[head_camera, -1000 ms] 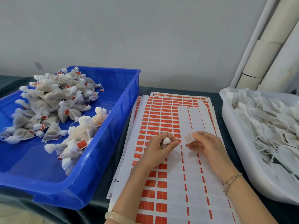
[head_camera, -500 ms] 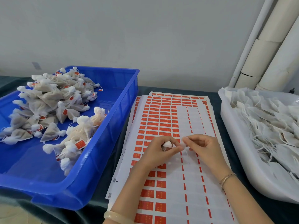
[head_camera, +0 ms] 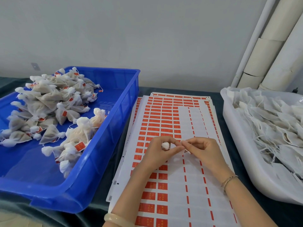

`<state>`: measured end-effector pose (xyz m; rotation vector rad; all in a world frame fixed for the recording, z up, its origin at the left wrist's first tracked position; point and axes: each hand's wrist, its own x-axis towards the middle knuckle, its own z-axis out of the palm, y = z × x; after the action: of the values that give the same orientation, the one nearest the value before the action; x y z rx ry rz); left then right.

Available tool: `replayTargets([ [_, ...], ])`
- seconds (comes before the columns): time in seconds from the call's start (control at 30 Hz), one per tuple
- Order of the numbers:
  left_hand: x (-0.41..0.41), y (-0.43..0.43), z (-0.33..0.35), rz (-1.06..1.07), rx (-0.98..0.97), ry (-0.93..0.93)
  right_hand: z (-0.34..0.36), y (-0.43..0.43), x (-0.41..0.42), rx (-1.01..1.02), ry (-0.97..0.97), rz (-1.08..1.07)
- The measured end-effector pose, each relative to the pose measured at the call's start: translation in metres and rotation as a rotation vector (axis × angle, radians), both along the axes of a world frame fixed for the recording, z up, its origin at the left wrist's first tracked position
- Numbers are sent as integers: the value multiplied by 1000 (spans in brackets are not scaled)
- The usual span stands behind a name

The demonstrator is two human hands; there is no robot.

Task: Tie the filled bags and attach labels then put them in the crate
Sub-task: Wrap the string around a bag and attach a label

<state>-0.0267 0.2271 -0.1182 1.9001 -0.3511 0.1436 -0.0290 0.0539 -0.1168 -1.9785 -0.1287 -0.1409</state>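
I see two hands, a left hand (head_camera: 157, 153) and a right hand (head_camera: 205, 151), one bangle (head_camera: 114, 218) and one thin bracelet (head_camera: 228, 180). One blue crate (head_camera: 98, 169) holds too many tied bags (head_camera: 49, 102) to count. One white tub (head_camera: 236, 136) holds lots of loose bags (head_camera: 270, 125). One little bag (head_camera: 165, 145), one white slip (head_camera: 188, 151), one stack of sticker sheets (head_camera: 164, 120).

Your left hand (head_camera: 159, 154) hiding most of the bag (head_camera: 165, 145), white scrap (head_camera: 188, 151) pinched in your right hand (head_camera: 204, 152) too small to identify, blue crate (head_camera: 105, 145) cut off left, white tub (head_camera: 241, 145) right.
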Motion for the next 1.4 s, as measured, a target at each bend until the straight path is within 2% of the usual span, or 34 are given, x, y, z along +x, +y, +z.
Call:
replayTargets([
  [0.5,2,1,-3,66,47,-19,2,0,-1,22,24,-23],
  [1.17,-1,1,1,88,-41,0,19,-9,-4,250,140,17],
  [1.4,0,1,1,81,-24,-13,11,-7,-1,117,127,34],
])
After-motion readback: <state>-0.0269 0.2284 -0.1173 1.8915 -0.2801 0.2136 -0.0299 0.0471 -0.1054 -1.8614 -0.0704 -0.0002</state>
